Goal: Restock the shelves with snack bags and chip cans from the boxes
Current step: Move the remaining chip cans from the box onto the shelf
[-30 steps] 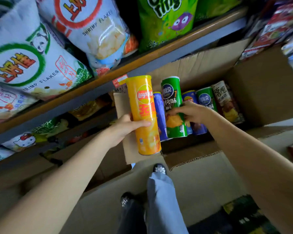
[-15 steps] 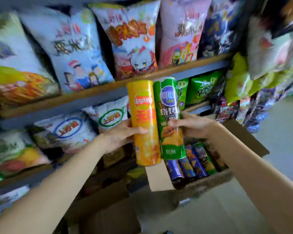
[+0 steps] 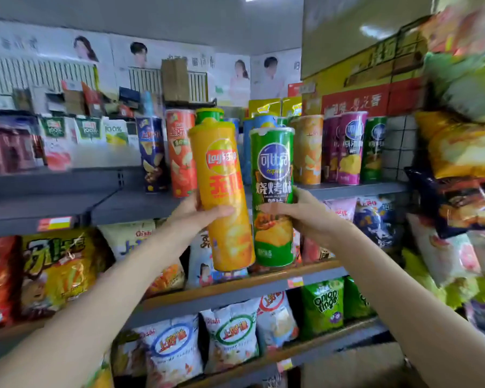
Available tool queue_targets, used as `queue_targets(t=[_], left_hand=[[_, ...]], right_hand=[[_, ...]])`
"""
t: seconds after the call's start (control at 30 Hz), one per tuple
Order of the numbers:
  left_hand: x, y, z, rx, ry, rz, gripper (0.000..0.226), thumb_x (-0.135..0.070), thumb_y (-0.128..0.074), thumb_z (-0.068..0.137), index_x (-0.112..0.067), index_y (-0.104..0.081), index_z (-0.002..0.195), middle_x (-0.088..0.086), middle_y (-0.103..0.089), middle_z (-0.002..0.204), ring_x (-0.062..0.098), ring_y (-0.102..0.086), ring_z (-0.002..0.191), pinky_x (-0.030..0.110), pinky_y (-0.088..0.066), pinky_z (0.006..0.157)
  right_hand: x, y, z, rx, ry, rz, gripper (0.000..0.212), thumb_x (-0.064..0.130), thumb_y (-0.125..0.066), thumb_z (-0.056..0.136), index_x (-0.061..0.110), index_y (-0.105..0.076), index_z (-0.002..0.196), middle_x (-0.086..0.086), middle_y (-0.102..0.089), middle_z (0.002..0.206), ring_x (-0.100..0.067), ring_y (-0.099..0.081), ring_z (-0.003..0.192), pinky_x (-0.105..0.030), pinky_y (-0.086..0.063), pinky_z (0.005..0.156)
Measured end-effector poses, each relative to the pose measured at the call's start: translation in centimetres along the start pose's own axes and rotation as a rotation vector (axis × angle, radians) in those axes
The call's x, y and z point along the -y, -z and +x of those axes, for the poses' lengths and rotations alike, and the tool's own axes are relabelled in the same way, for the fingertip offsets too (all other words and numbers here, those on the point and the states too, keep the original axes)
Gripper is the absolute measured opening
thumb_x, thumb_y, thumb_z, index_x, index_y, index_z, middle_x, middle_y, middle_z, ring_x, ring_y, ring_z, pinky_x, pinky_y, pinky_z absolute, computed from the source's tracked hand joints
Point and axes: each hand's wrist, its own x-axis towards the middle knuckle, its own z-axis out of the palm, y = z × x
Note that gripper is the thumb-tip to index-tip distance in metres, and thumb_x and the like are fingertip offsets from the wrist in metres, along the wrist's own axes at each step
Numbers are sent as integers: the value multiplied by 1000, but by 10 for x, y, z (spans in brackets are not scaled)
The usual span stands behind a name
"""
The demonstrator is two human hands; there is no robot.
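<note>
Far left, grey metal upper shelf (image 3: 53,197): white-and-green juice cartons (image 3: 76,130) standing at the back, blurred. Below it, a yellow snack bag with large brown lettering (image 3: 59,270) on the wood-edged shelf (image 3: 235,284).

Left hand (image 3: 196,217) grips a tall yellow cylindrical chip can with a red Lay's logo (image 3: 224,197) — fingers behind it, thumb curled across the front at mid-height. Can is tilted slightly, top leaning left, held in the air in front of the upper shelf.

Behind the yellow can: a dark blue chip can (image 3: 151,155) and a red chip can (image 3: 181,152) standing upright on the upper shelf.

Right hand (image 3: 300,217) grips a tall green cylindrical chip can with a blue round logo (image 3: 272,197) — thumb across the front, fingers wrapped round the back. Can is near upright, just beside the yellow can; lower ends touch or nearly so, cannot tell.

Right of the hands, on the upper shelf: an orange chip can (image 3: 308,149), purple chip cans (image 3: 347,147), another green one. Lower down, a green onion-rings bag (image 3: 322,306). Far right: hanging snack bags, blurred.
</note>
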Motion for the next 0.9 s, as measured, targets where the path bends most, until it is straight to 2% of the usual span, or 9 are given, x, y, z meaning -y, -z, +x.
queue_targets(t=[0.1,0.2,0.27,0.37,0.43,0.5,0.63,0.77,0.9], left_hand=[[-7,5,10,-58,-14,30,85,-41,-84,45,-31,-52,123,-6,-65,116,15,-62,106,37,-46,96],[-10,-1,27,-77,-46,41,73,-32,-85,53,-32,-52,118,-4,-65,114,17,-62,105,43,-45,100],[-11,-9,41,-82,-59,71,71,-37,-85,52,-33,-52,115,-3,-64,116,19,-61,107,46,-44,101],[-13,-29,67,-91,-72,108,84,-54,-76,40,-33,-53,118,-4,-64,118,19,-59,110,45,-43,101],[-11,-47,87,-95,-87,112,81,-55,-75,38,-35,-53,113,-4,-64,117,18,-59,108,43,-44,100],[-7,-67,109,-118,-94,102,73,-50,-78,41,-35,-54,108,-4,-64,112,15,-61,103,38,-45,97],[1,-96,157,-184,-106,64,35,-24,-74,75,-34,-53,102,-1,-64,112,18,-60,103,36,-44,95],[6,-111,192,-335,-149,14,39,-18,-70,80,-25,-51,114,-1,-64,106,14,-61,92,29,-46,76],[12,-108,211,-471,-190,43,41,-16,-69,81,-24,-51,117,-5,-63,101,9,-60,87,23,-44,68]], right_hand=[[-1,7,13,-53,8,-9,43,0,-71,76,11,-56,115,-7,-69,107,-20,-67,91,-31,-56,77],[-4,26,25,-132,29,35,59,4,-77,71,11,-49,122,-8,-67,111,-21,-67,95,-33,-57,77],[-4,46,34,-195,49,61,73,9,-84,62,9,-47,125,-10,-67,112,-22,-67,96,-35,-57,78],[3,84,45,-279,89,126,46,0,-73,73,8,-53,114,-6,-69,97,-16,-69,79,-29,-58,66],[7,113,52,-295,74,145,44,-1,-69,78,6,-51,117,-8,-68,96,-18,-67,76,-29,-58,62],[7,145,63,-298,57,124,50,1,-70,77,3,-48,122,-12,-67,103,-22,-67,82,-32,-58,63],[0,196,86,-335,68,-6,60,4,-77,69,6,-49,122,-14,-66,109,-27,-67,94,-41,-56,79],[0,231,109,-440,170,-48,48,4,-77,72,16,-49,109,-2,-66,94,-19,-65,81,-35,-55,71],[-4,247,129,-333,179,-77,67,16,-88,54,18,-55,112,-9,-68,108,-29,-67,96,-47,-54,86]])
